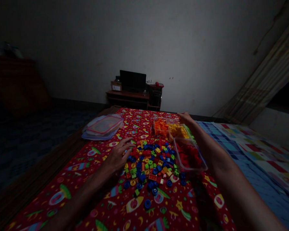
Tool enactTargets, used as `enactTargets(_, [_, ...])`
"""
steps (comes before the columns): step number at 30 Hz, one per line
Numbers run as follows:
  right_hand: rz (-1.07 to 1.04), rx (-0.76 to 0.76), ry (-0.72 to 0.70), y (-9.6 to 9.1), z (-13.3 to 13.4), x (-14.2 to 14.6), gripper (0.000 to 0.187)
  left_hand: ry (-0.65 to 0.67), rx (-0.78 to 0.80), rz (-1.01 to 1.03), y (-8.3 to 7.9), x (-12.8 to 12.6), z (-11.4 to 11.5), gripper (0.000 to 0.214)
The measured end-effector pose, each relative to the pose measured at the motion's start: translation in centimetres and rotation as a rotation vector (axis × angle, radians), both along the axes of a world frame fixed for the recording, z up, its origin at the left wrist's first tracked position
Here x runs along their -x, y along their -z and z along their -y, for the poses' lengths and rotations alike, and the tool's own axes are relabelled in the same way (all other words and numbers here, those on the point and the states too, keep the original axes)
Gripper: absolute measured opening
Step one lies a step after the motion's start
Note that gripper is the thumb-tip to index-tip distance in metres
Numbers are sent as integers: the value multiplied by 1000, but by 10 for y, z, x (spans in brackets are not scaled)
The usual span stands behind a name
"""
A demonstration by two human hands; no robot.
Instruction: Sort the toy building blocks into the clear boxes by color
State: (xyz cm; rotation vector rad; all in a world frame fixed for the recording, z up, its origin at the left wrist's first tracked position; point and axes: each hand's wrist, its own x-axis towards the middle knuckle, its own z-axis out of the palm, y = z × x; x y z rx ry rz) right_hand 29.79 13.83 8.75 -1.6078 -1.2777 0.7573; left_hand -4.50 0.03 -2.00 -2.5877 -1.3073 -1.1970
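A heap of small plastic bricks (pixel 151 163) in blue, yellow, green, orange and red lies on a red patterned cloth (pixel 125 208). My left hand (pixel 118 155) rests at the heap's left edge, fingers spread flat. My right hand (pixel 186 118) reaches far forward beside a clear tub of yellow bricks (pixel 178 131); its fingers are dim and partly hidden. A clear tub of orange bricks (pixel 161 127) stands left of the yellow one. Nearer to me stands a tub of red bricks (pixel 189 155), next to my right forearm.
Stacked clear lids with pink rims (pixel 103 126) lie at the cloth's left. A low wooden stand with a dark screen (pixel 133 81) is against the far wall. A chequered blue and multicoloured sheet (pixel 250 154) covers the right side. A curtain (pixel 267 80) hangs at right.
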Motion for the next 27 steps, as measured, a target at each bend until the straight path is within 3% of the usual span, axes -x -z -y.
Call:
enactTargets(4, [-91, -3, -20, -5, 18, 14, 9, 8, 86, -2, 2, 7, -4, 30])
enactTargets(9, [-236, -128, -336, 9, 74, 45, 15, 34, 224, -19, 3, 16, -5, 30])
enactTargets(13, [102, -175, -490, 32, 117, 73, 20, 21, 322, -81, 1, 19, -1, 31])
enactTargets(17, [710, -168, -414, 66, 139, 92, 20, -9, 469, -184, 1, 20, 4, 28])
enactTargets(20, [998, -157, -344, 95, 145, 99, 24, 35, 568, -261, 9, 21, 6, 23])
enactTargets(23, [1092, -161, -347, 110, 146, 102, 26, 67, 597, -304, 20, 22, 7, 22])
enactTargets(27, [976, -150, -394, 102, 144, 102, 23, 86, 583, -303, 29, 22, 4, 22])
